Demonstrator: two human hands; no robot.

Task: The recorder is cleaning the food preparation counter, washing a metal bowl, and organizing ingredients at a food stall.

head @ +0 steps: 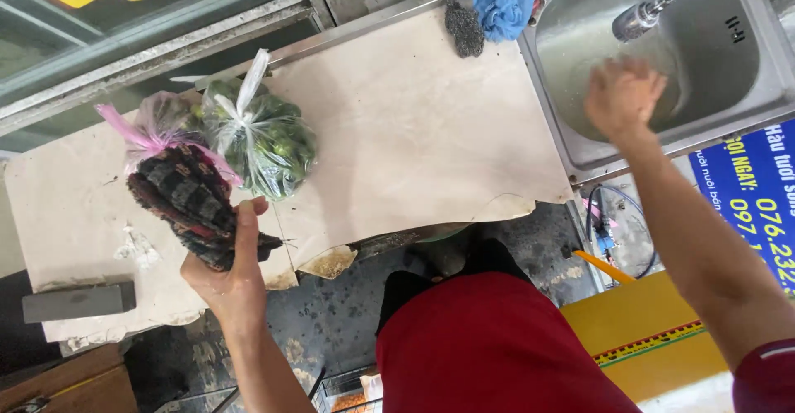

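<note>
Over beige counter sheet (414,131) | dark red-and-black checked folded cloth (195,206) gripped in closed left hand (232,276), just beside clear knotted bag of green fruit (261,140) | right hand (623,96) held over steel sink (745,90) below faucet head (636,20), fingers curled, nothing seen held

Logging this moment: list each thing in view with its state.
Left hand: gripping dark checked cloth.
Right hand: empty, over the sink.
Green bag: tied shut, on the counter.
Pink bag: knotted shut.
Faucet: water flow unclear.
Blue rag: crumpled.
</note>
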